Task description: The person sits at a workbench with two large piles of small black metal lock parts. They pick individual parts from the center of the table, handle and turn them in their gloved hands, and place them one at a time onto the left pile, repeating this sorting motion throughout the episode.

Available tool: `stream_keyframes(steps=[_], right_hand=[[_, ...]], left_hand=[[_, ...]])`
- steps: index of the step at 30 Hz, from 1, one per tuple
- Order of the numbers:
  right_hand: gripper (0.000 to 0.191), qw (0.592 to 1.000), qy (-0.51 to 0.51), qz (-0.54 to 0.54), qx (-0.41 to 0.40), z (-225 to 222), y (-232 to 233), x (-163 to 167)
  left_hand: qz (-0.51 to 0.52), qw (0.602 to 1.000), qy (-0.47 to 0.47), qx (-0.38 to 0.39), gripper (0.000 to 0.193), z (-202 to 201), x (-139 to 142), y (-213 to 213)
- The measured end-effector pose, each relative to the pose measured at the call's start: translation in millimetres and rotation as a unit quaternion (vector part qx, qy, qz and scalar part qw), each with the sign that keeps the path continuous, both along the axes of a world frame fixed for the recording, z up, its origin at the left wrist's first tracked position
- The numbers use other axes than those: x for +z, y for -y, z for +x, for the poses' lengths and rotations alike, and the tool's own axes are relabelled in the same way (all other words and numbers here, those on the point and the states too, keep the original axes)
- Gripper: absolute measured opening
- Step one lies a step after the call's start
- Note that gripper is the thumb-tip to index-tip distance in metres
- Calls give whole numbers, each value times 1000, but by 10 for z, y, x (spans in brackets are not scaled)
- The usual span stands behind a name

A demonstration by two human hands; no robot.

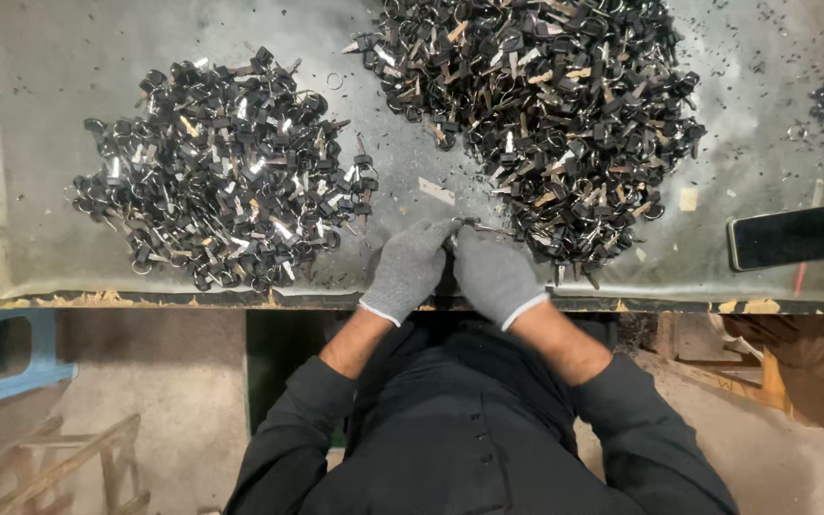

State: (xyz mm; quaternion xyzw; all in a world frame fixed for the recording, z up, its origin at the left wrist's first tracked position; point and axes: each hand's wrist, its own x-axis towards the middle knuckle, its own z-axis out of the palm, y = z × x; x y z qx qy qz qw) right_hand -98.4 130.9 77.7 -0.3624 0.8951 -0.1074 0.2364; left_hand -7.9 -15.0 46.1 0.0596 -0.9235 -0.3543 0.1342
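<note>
Both my hands wear grey knit gloves and meet at the near edge of the table. My left hand [406,268] and my right hand [494,276] pinch together a small black-headed key on a metal ring [469,225], held just above the tabletop. A large heap of black-headed keys on rings [545,105] lies right beyond my right hand. A smaller heap of the same keys [226,172] lies to the left of my left hand.
A dark smartphone [792,236] lies screen up at the right of the glass-topped table [30,143]. Small metal shavings and paper scraps dot the surface. A blue stool [11,358] and wooden frames stand on the floor below.
</note>
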Motion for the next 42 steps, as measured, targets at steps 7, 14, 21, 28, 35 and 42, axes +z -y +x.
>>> stream_keyframes(steps=[7,14,21,28,35,42], right_hand=[[21,991,-31,-125,27,-38,-71,82],[26,980,-187,-61,35,169,-90,104],[26,993,72,-68,59,-3,-40,165],[22,998,-51,-25,-37,33,-12,114],[29,990,-93,-109,15,99,-164,179],[45,971,-215,-81,67,246,-182,76]], left_hand=[[-121,990,-42,56,32,71,-41,-86],[-80,994,-22,73,14,81,-154,-60],[-66,995,-31,74,10,109,-70,-103],[-94,992,-44,68,15,73,-110,-87],[-188,981,-3,45,10,150,-102,-105],[-72,995,-43,47,12,116,-88,-58]])
